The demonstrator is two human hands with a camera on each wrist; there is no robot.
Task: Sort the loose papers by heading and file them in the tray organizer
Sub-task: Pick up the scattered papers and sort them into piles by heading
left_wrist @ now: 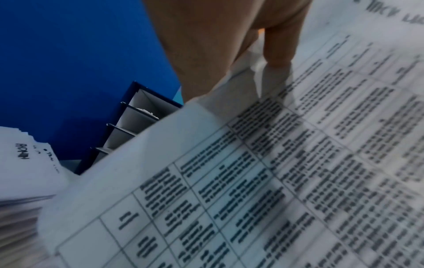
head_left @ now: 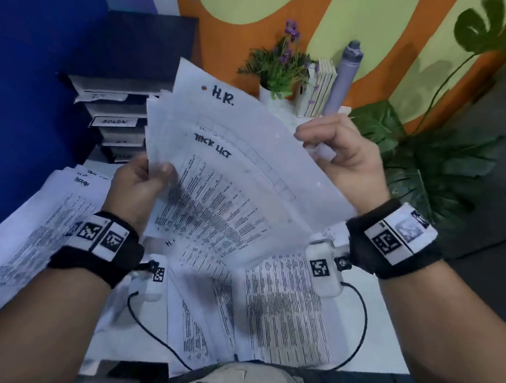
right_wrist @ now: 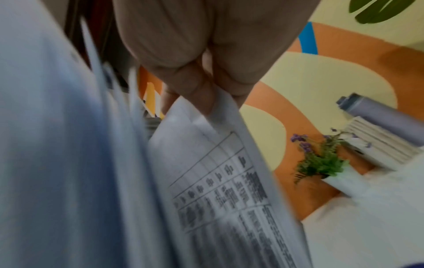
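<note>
I hold a fanned bundle of printed papers (head_left: 217, 171) above the desk. The front sheet reads "Task List" and the sheet behind it (head_left: 250, 114) is headed "H.R.". My left hand (head_left: 145, 181) grips the bundle's left edge, thumb on top (left_wrist: 278, 47). My right hand (head_left: 334, 149) pinches the right edge of a sheet (right_wrist: 206, 163) between thumb and fingers. The dark tray organizer (head_left: 117, 118) with labelled tiers stands at the back left, its shelves (left_wrist: 128, 127) partly hidden by the papers. A pile headed "Admin" (head_left: 52, 208) lies at the left.
More loose sheets (head_left: 268, 310) lie spread on the white desk (head_left: 379, 341) under my hands. A small potted plant with purple flowers (head_left: 280, 68), some books (head_left: 320, 89) and a grey bottle (head_left: 344, 78) stand at the back. Large green leaves (head_left: 425, 160) fill the right side.
</note>
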